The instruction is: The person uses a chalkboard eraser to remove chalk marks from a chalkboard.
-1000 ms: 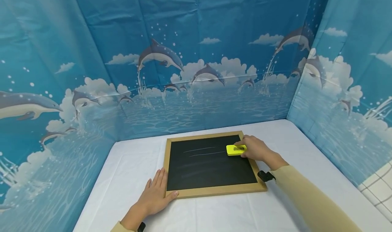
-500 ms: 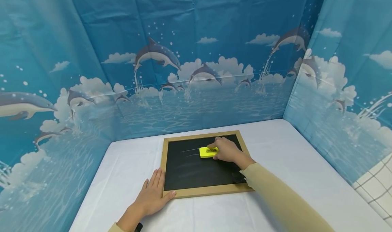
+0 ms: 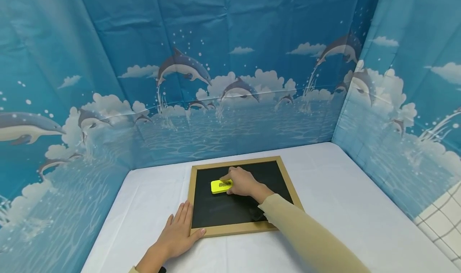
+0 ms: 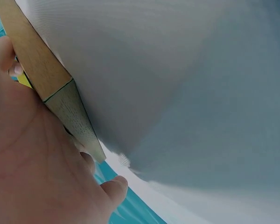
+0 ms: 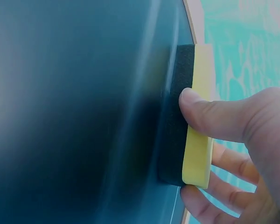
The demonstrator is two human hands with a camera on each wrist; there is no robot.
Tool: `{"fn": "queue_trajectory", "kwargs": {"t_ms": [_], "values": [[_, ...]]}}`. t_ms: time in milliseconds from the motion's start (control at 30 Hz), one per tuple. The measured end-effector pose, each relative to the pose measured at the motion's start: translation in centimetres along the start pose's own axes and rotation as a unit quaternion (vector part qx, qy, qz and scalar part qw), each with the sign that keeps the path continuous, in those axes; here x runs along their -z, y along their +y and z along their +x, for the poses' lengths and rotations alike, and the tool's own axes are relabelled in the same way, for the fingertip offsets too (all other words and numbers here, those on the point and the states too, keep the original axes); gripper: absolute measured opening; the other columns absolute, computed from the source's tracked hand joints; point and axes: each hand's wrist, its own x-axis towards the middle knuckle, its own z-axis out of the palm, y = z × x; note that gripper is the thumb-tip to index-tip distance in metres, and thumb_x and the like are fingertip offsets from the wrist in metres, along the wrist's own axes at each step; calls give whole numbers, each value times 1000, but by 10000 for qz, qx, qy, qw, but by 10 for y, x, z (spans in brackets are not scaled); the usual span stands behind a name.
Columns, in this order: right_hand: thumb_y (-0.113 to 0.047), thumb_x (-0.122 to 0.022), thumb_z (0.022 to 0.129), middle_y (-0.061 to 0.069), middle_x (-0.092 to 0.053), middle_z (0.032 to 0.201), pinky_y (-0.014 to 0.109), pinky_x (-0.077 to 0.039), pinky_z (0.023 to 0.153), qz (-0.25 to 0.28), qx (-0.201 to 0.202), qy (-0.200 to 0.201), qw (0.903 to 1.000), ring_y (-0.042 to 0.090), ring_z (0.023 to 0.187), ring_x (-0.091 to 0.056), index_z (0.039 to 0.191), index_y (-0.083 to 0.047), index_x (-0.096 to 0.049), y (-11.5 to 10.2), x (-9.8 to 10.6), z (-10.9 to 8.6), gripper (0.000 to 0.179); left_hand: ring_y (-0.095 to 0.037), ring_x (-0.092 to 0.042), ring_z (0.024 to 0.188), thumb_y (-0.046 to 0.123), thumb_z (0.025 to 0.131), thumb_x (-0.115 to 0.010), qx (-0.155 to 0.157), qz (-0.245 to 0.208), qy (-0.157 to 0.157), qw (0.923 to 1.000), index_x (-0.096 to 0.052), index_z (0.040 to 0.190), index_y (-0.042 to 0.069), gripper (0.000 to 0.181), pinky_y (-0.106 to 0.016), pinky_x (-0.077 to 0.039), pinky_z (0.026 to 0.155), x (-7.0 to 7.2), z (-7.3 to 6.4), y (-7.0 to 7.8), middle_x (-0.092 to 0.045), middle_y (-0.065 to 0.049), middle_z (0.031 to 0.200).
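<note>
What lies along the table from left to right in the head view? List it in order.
Left hand resting at the chalkboard's near left corner → yellow eraser on the chalkboard → right hand gripping the eraser → bare white tablecloth → dolphin-print backdrop.

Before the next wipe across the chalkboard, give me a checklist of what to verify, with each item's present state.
1. Right hand grips the yellow eraser: ok; thumb and fingers pinch its sides in the right wrist view.
2. Eraser's dark pad lies flat on the chalkboard: ok.
3. Left hand steadies the wooden frame at its near left corner: ok.
4. Chalk lines left to wipe: cannot tell; only faint smears show.
5. Board lies flat on the white tablecloth: ok.
</note>
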Motion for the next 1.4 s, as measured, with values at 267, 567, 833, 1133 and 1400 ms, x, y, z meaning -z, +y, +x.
{"fn": "queue_trajectory", "kwargs": {"t_ms": [267, 567, 833, 1133, 1400], "values": [[-39, -84, 83, -4, -58, 112, 38, -49, 74, -156, -55, -38, 9999, 16, 91, -50, 137, -33, -65, 1, -2, -3, 57, -35, -7, 153, 81, 91, -35, -103, -82, 33, 9999, -17, 160, 3, 106, -67, -12, 115, -3, 0, 6, -9, -16, 168], [-39, -84, 82, -5, -56, 110, 40, -46, 76, -131, -409, 13, 9991, 16, 91, -49, 138, -33, -64, 42, 15, -35, 59, -36, -7, 153, 77, 93, -39, -180, -10, 95, 9998, -17, 160, 2, 103, -66, -11, 115, 2, 0, 11, -9, -16, 168], [-34, -86, 82, -5, -56, 106, 38, -44, 74, -49, -614, 42, 9981, 16, 87, -49, 137, -30, -65, 90, 33, -75, 59, -35, -7, 153, 78, 93, -36, -262, -32, 133, 9996, -18, 160, 1, 103, -66, -12, 115, -3, -1, 9, -9, -16, 167], [-29, -88, 79, 3, -59, 114, 44, -48, 74, 45, -890, 4, 9960, 21, 91, -54, 136, -25, -67, 125, 45, -96, 61, -36, -6, 153, 76, 94, -39, -239, -39, 101, 9997, -18, 160, 0, 102, -65, -13, 115, -1, -2, 6, -8, -17, 167], [-26, -88, 79, -1, -57, 104, 36, -44, 69, 204, -657, 26, 9976, 17, 81, -50, 136, -22, -67, 102, 36, -70, 60, -36, -6, 153, 77, 94, -37, -218, 28, 110, 9997, -16, 160, 0, 103, -65, -14, 115, -2, -1, -3, -7, -17, 167]]}}
